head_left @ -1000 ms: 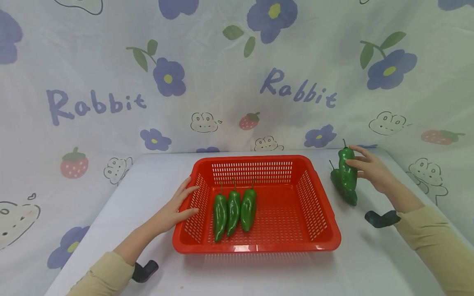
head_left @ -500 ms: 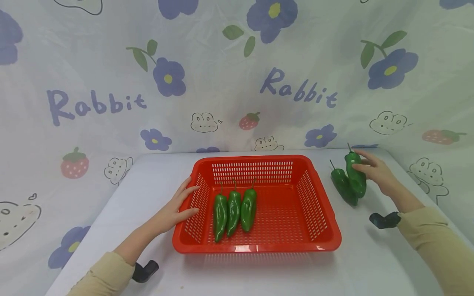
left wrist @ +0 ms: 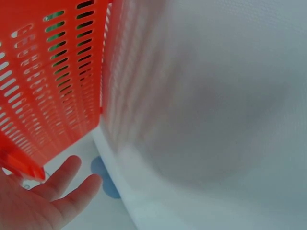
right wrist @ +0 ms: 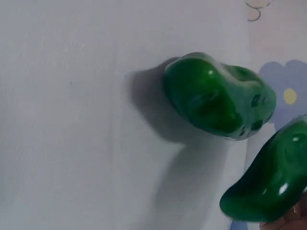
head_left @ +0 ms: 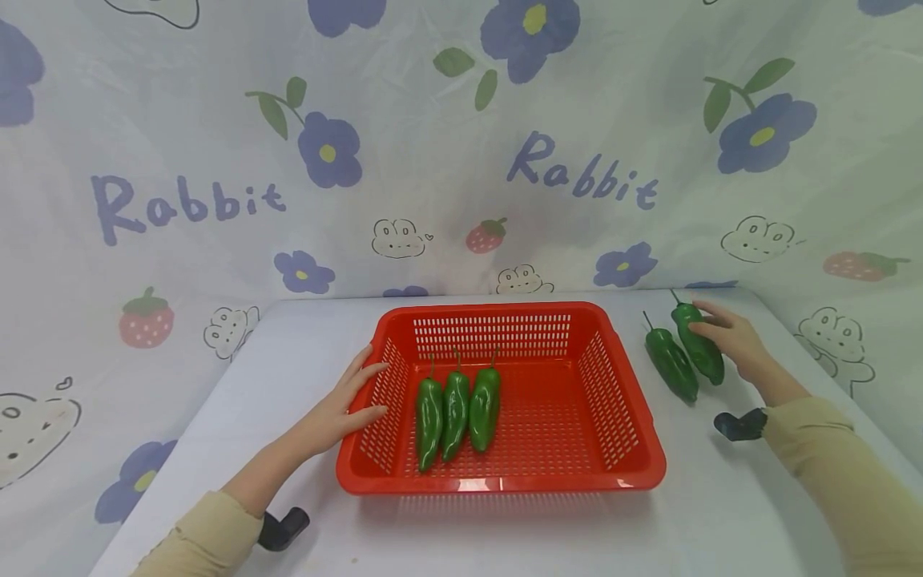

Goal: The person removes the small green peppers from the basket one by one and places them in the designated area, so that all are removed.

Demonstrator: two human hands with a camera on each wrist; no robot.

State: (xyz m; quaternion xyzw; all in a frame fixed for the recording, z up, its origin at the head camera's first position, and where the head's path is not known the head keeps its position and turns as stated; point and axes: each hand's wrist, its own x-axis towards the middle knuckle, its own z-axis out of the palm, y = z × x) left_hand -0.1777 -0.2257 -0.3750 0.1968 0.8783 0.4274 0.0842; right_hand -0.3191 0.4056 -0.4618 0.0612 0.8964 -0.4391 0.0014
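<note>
We see the right hand (head_left: 739, 344) grasping a green pepper (head_left: 701, 349), its fingers and thumb closed about the upper part while the stem points away from us and the tip toward us. The held pepper is over the far right part of the white table (head_left: 317, 340), to the right of the red basket (head_left: 505, 484); whether it touches the surface we cannot tell. Just beside it, on its left, we find a second pepper (head_left: 672, 365) lying on the table, with a narrow gap between the two in the head view. From the right wrist we see that second pepper nearer the middle, with a dark shadow next to it, and the held one at the lower right with fingertips behind it.

The left hand (head_left: 339, 405) rests on the basket's left rim with its fingers relaxed, some of them reaching over the edge. From the left wrist we see two fingers extended near the slotted wall, and green showing through the slots.

Inside the basket, toward its left side, we count three peppers (head_left: 456, 418) side by side, stems away from us. We see a black device at each wrist, beige sleeves (head_left: 840, 465) and a flowered backdrop (head_left: 447, 144).
</note>
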